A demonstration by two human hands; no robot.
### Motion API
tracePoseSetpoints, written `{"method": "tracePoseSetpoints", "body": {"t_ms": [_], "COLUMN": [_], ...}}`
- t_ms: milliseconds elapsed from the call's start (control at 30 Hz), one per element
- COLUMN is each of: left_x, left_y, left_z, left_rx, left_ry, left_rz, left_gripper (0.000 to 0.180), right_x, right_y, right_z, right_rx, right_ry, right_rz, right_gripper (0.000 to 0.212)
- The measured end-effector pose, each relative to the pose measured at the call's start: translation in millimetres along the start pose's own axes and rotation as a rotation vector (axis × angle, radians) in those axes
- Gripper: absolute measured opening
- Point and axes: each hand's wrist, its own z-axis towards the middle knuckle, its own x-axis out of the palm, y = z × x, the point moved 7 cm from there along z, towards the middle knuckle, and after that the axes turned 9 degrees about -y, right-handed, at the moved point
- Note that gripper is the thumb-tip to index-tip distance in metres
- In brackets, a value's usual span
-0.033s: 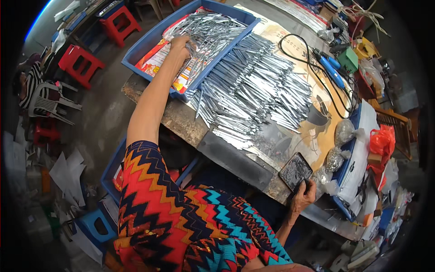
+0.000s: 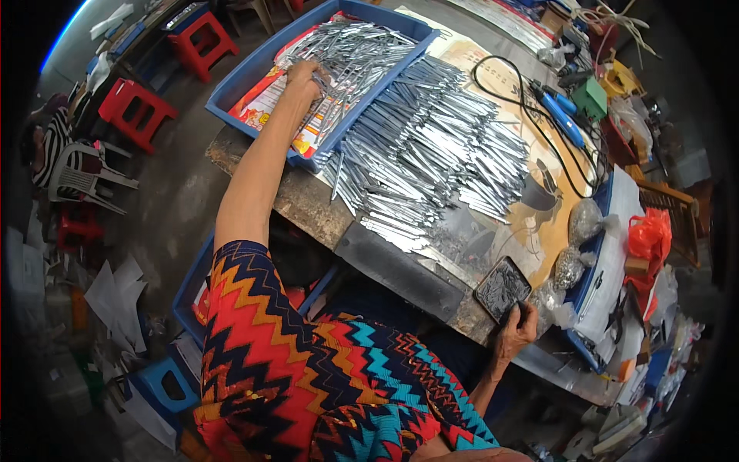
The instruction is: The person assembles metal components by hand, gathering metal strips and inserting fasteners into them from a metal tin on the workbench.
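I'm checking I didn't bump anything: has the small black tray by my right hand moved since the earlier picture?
No, the small black tray shows no visible shift in any direction against the worktable's near edge.

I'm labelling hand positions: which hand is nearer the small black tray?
Right. The right hand is at the edge of the black tray; the left hand is farther, in the blue bin.

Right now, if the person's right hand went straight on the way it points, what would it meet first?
Probably the small dark tray: the right hand points toward its near corner, so close that touching is hard to rule out.
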Motion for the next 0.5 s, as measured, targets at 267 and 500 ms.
{"method": "tracePoseSetpoints", "body": {"t_ms": [267,500], "left_x": [80.2,122.2], "left_y": [-10.3,154.4], "left_z": [-76.6,-265.5], "left_rx": [0.098,-0.323], "left_ry": [0.398,0.9], "left_rz": [0.108,0.082], "left_gripper": [0.009,0.008], "right_x": [3.4,-2.7], "right_y": [-14.7,-6.5], "right_z": [2.8,9.8], "right_rx": [0.011,0.018], "right_ry": [-0.058,-0.078], "right_rz": [0.027,0.052], "right_gripper": [0.015,0.011]}}
